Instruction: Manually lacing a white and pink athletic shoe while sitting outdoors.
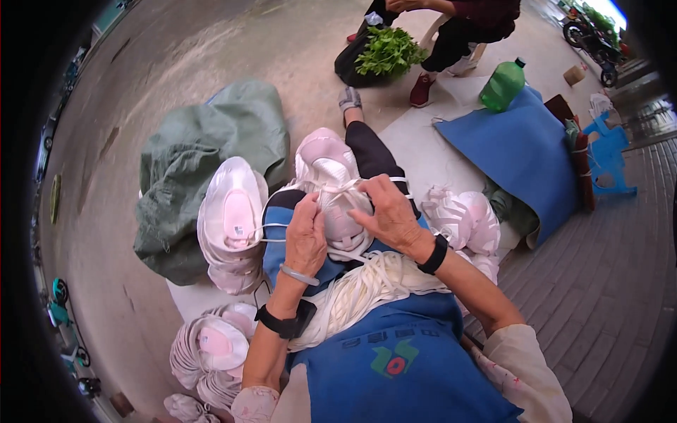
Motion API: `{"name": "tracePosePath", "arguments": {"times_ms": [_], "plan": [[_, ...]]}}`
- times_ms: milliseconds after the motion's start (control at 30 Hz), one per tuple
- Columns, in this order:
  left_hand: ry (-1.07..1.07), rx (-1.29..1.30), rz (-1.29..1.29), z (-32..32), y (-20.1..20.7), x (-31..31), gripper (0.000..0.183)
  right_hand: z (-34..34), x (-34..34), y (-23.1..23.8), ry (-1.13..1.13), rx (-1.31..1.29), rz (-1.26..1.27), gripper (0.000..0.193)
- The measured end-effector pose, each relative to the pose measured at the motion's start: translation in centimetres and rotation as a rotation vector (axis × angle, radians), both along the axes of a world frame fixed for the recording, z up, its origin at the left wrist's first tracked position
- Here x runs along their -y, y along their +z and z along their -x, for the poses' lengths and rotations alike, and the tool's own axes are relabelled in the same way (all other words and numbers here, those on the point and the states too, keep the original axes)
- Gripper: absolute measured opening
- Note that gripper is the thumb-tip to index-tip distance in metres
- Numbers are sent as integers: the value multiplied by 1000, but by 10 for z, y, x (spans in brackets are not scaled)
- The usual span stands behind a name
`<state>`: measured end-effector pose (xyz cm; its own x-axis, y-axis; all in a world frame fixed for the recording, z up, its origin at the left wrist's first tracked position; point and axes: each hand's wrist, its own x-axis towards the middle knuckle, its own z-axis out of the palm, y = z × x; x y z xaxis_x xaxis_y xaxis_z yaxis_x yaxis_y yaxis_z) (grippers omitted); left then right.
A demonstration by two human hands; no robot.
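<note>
A pink and white shoe upper (331, 158) rests on my lap, its toe pointing away from me. White shoelace (340, 189) crosses its front. My left hand (307, 236) is closed at the shoe's left edge, and a loop of lace sticks out beside it. On the other side my right hand (393, 217) pinches a strand of lace between thumb and finger; its wrist wears a black band. A thick bundle of cream laces (377, 282) lies across my lap on a blue apron (402, 352). The fingertips of the left hand are partly hidden.
Stacked shoe uppers (236, 211) stand at left, with more uppers (215, 345) below and others (465, 218) at right. A green sack (211, 134), blue sheet (515, 148), green bottle (503, 86) and blue stool (608, 151) surround me. Ahead sits another person (486, 21) beside leafy greens (390, 51).
</note>
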<state>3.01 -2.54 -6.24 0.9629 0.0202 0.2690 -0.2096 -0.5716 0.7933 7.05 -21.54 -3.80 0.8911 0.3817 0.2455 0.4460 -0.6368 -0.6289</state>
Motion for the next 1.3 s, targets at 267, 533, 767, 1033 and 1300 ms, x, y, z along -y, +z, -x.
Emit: {"name": "tracePosePath", "arguments": {"times_ms": [267, 533, 767, 1033, 1300], "plan": [[45, -96, 117, 2, -10, -10, 23, -9, -37, -5, 234, 382, 135, 15], [68, -175, 137, 2, -8, -13, 31, -17, -49, -5, 254, 461, 251, 10], [73, -101, 152, 0, -24, -12, 37, 27, -58, 23, 522, 77, -243, 11], [94, 47, -231, -9, -14, 0, 39, 9, -46, -3, 129, 78, 38, 15], [18, 9, -256, -19, -20, -18, 32, -4, -58, -27, -15, 120, 211, 13]]}}
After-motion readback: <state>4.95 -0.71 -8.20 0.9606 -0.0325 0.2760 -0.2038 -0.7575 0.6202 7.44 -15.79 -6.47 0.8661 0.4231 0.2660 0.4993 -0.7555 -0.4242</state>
